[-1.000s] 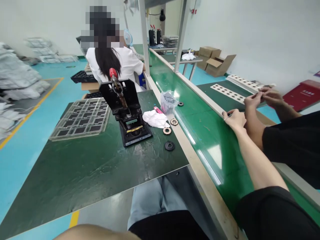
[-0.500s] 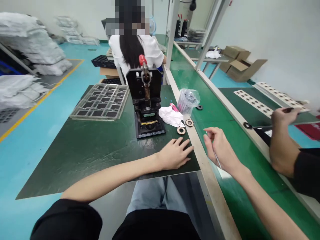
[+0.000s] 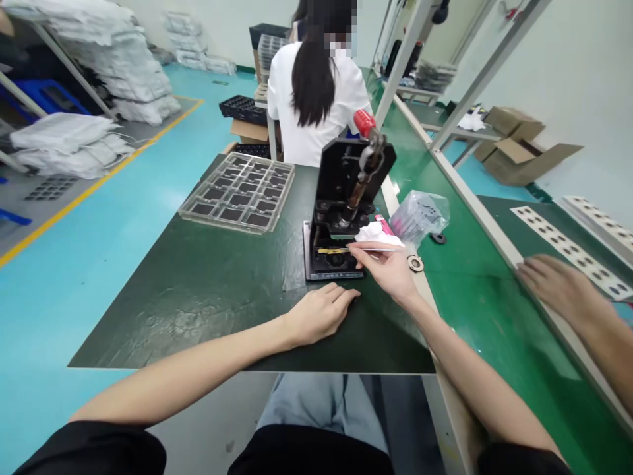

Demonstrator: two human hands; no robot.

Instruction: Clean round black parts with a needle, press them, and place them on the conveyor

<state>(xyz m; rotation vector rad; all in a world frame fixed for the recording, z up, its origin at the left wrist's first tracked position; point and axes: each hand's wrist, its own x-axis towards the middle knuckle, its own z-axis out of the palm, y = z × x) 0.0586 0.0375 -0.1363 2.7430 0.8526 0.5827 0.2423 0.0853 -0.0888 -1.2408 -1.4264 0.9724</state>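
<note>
Black angular press [image 3: 341, 181]; right hand [image 3: 390, 274] pinches thin pale stick [image 3: 388, 249].

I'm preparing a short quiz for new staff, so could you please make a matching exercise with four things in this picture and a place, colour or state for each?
Things:
1. right hand
2. clear tray
3. lever knob
4. yellow strip

Places, colours, states:
A. red
B. low down in the press
C. pinching a thin stick
D. on the table, left of the press

Right pairs: 1-C, 2-D, 3-A, 4-B
</note>
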